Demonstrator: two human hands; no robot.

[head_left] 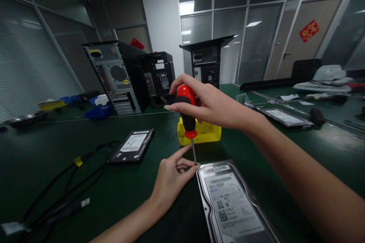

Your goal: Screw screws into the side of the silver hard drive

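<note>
A red-and-black screwdriver (pixel 188 115) stands nearly upright in my right hand (pixel 209 102), whose fingers wrap round its handle. Its metal shaft points down to the near-left top corner of a silver hard drive (pixel 232 201) with a white label, lying on the table. At that same corner is my left hand (pixel 172 176); thumb and fingers close together at the drive's edge and the screwdriver tip, the index finger stretched beside the shaft. Whatever sits under the tip is hidden by the fingers. A yellow plastic tray (pixel 209 133) is just behind the screwdriver.
Left on the green table (pixel 94 201) are another hard drive (pixel 132 146) and black cables with a USB plug (pixel 84 202). Computer cases (pixel 118 78) stand at the back, near a blue bin (pixel 99 112). A third drive (pixel 286 117) lies at right.
</note>
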